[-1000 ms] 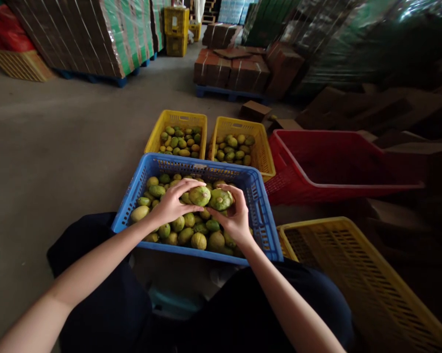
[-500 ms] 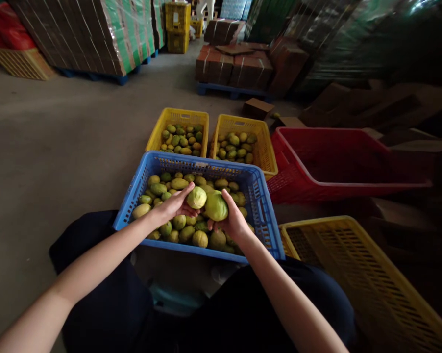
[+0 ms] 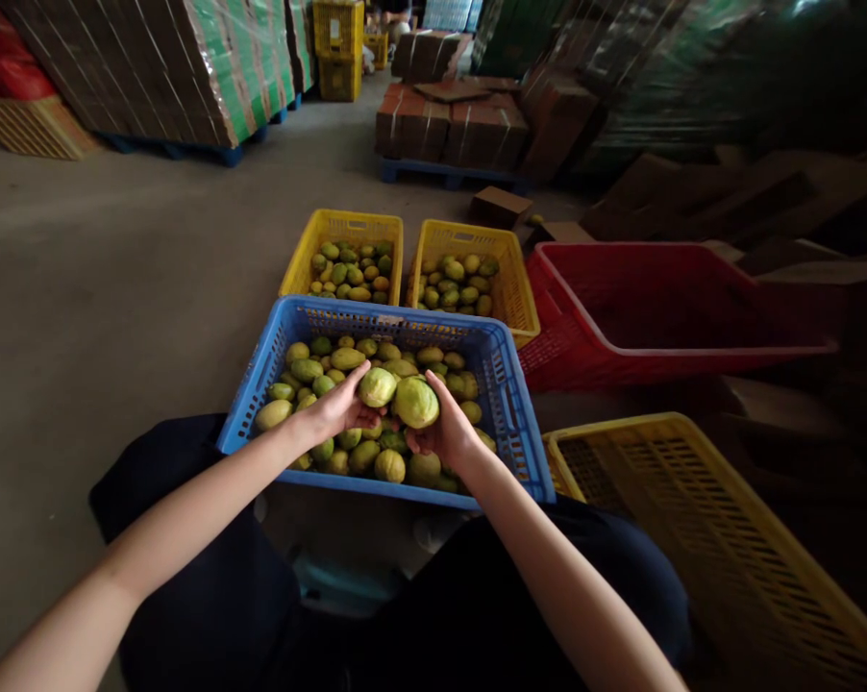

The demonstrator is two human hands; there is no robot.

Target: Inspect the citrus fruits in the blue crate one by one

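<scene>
Grip, both sides: my left hand (image 3: 343, 404) cups a left-hand fruit (image 3: 377, 386), thumb at its upper side, fingers curled below; my right hand (image 3: 449, 428) cups a larger-looking right-hand fruit (image 3: 415, 402) likewise, thumb along its outer side. Whether the two fruits touch, I cannot tell.

Position: I hold both above the loose fruits in the blue crate (image 3: 376, 488), about midway between its left and right edges. Beyond the far edge stand two yellow crates, left (image 3: 295, 259) and right (image 3: 518, 288), both bearing similar fruit.

Handling (judged): each fruit looks light enough for one palm. Skin appears firm and slightly uneven, so I expect fair friction; the rounded shape could still roll off an open palm. Hard squeezing might bruise it. Best hold: around the widest part, thumb opposing fingers. For the ribbed fruit (image 3: 390, 467) by the near edge, fingertips over its exposed top and sides suit.
</scene>
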